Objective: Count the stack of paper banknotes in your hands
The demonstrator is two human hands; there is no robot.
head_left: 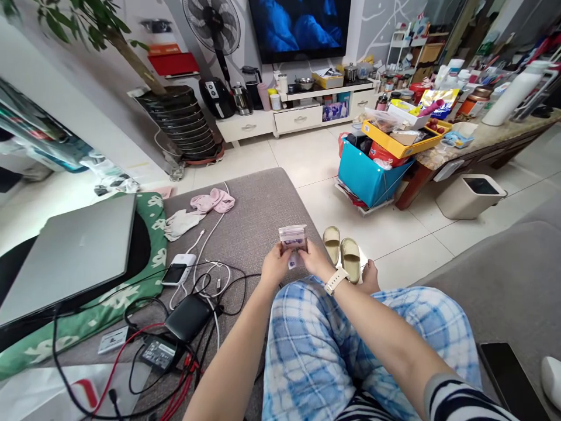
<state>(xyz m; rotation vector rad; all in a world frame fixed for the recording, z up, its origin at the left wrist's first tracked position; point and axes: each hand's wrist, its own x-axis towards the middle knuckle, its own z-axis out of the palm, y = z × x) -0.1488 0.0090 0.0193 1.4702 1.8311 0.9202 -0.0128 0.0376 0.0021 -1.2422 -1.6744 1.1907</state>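
Observation:
Above the edge of the grey sofa seat, both hands hold a small clear zip-lock bag (293, 231) with purplish contents too small to make out. My left hand (274, 264) is closed on its left side, the thumb lying on the front. Gripping the right side is my right hand (316, 261), with a pale watch (336, 281) on the wrist. The thumbs nearly meet at the lower middle of the bag. Fingers behind the bag are mostly hidden.
At left, a silver laptop (74, 240) rests on a green cloth (156, 251). Tangled cables surround a black box-shaped device (188, 317) and a white device (179, 269). Slippers (350, 257) lie on the floor. A phone (511, 374) lies right of my legs.

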